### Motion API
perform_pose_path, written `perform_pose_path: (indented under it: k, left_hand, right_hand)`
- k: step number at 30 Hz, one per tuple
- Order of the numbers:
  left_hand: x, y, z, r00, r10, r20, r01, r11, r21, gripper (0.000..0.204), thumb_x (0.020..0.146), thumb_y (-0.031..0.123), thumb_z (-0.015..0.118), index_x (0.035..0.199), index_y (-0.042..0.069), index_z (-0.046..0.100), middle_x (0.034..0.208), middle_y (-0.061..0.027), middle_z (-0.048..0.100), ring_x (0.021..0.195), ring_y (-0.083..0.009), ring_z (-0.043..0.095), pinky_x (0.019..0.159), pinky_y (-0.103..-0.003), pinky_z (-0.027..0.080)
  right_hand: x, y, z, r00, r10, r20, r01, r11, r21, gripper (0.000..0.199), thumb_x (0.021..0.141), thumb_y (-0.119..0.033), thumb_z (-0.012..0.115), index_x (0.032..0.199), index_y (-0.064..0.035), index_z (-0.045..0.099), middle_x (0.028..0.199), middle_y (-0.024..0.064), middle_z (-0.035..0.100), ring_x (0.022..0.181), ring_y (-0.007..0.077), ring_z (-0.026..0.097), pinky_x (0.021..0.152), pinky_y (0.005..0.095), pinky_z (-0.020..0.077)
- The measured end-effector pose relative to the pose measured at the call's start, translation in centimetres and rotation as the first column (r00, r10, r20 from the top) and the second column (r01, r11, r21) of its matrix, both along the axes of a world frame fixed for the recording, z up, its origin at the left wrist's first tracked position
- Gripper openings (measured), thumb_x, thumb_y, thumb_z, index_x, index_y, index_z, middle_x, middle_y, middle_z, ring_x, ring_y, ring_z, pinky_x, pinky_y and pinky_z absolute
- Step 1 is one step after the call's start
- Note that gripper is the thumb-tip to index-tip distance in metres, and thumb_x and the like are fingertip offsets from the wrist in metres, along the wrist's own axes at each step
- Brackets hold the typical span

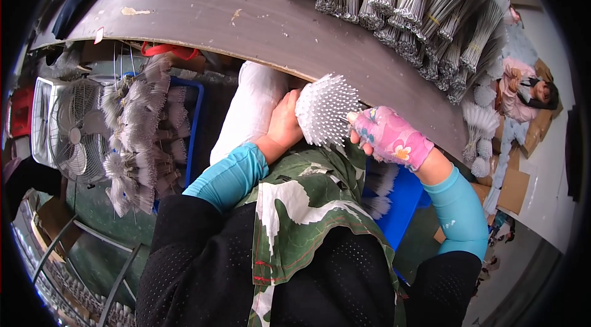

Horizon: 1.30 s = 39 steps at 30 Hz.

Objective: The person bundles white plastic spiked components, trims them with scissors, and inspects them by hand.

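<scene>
A round bundle of thin white-tipped sticks point(325, 116) is held upright in front of me, its tips fanned out like a brush head. My left hand point(284, 122), bare with a turquoise sleeve, grips its left side. On the bundle's right side sits my right hand point(389, 136), in a pink flowered fingerless glove, its fingertips touching the tips. Both hands hover just below the edge of a grey table point(246, 13). A green and white patterned cloth point(308, 204) covers my lap.
Several banded bundles of grey sticks point(400, 0) lie on the table at the upper right. A blue crate point(191, 130) with feathery white-tipped bundles point(138, 142) and a fan point(71, 133) stand at my left. Another blue bin point(403, 194) is at my right. A seated person point(526, 90) works far right.
</scene>
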<state>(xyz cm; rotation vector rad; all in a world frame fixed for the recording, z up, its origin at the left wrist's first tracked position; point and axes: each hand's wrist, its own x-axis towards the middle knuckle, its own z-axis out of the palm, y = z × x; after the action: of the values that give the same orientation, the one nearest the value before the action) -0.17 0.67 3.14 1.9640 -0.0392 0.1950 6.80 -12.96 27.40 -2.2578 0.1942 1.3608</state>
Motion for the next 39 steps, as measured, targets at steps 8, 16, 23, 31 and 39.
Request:
perform_pose_path:
  k: [8, 16, 23, 31, 39]
  left_hand:
    - [0.0, 0.1, 0.4, 0.999, -0.004, 0.035, 0.002, 0.998, 0.068, 0.055, 0.076, 0.023, 0.069, 0.123, 0.004, 0.046, 0.104, -0.0174, 0.056, 0.1, -0.0373, 0.056, 0.084, -0.046, 0.047]
    - [0.0, 0.0, -0.5, 0.999, -0.031, -0.014, 0.03, 0.999, -0.036, 0.056, 0.076, 0.023, 0.068, 0.124, 0.003, 0.046, 0.105, -0.0174, 0.055, 0.101, -0.0378, 0.055, 0.085, -0.046, 0.046]
    - [0.0, -0.4, -1.6, 1.0, -0.023, 0.015, 0.023, 0.999, -0.023, 0.055, 0.077, 0.021, 0.068, 0.124, 0.003, 0.047, 0.105, -0.0179, 0.054, 0.101, -0.0377, 0.055, 0.086, -0.046, 0.046]
    - [0.5, -0.3, -2.9, 0.992, -0.098, 0.075, 0.088, 0.987, 0.133, 0.056, 0.076, 0.02, 0.068, 0.125, 0.003, 0.046, 0.106, -0.0186, 0.054, 0.102, -0.0382, 0.054, 0.086, -0.046, 0.046]
    - [0.3, 0.0, -2.3, 0.995, -0.081, 0.055, 0.078, 0.996, 0.046, 0.055, 0.076, 0.018, 0.067, 0.125, 0.002, 0.046, 0.106, -0.019, 0.054, 0.101, -0.0387, 0.054, 0.085, -0.046, 0.047]
  right_hand:
    - [-0.1, -0.6, -1.2, 1.0, -0.024, -0.005, 0.025, 0.989, 0.145, 0.041, 0.096, -0.04, 0.051, 0.075, -0.0062, 0.061, 0.053, -0.0031, 0.05, 0.041, 0.0054, 0.041, 0.04, 0.022, 0.0329]
    - [0.5, -1.5, 0.1, 0.998, -0.048, -0.044, 0.055, 0.98, 0.192, 0.042, 0.097, -0.04, 0.049, 0.076, -0.0054, 0.061, 0.054, -0.0034, 0.05, 0.043, 0.0035, 0.039, 0.04, 0.0198, 0.0317]
    - [1.8, -1.1, -0.1, 0.998, 0.054, -0.017, -0.051, 0.988, 0.142, 0.045, 0.093, -0.044, 0.053, 0.073, -0.0048, 0.062, 0.056, -0.0018, 0.051, 0.049, 0.0065, 0.045, 0.047, 0.0234, 0.0357]
    - [4.0, 0.2, -0.1, 0.926, 0.376, 0.005, -0.376, 0.926, 0.032, 0.047, 0.09, -0.046, 0.056, 0.072, -0.0035, 0.063, 0.055, 0.0013, 0.052, 0.05, 0.0087, 0.046, 0.05, 0.0264, 0.0367]
    - [3.9, -0.1, 0.0, 0.942, 0.334, 0.017, -0.334, 0.939, 0.085, 0.05, 0.09, -0.048, 0.055, 0.072, -0.0028, 0.065, 0.059, 0.0062, 0.056, 0.055, 0.015, 0.053, 0.055, 0.0306, 0.0434]
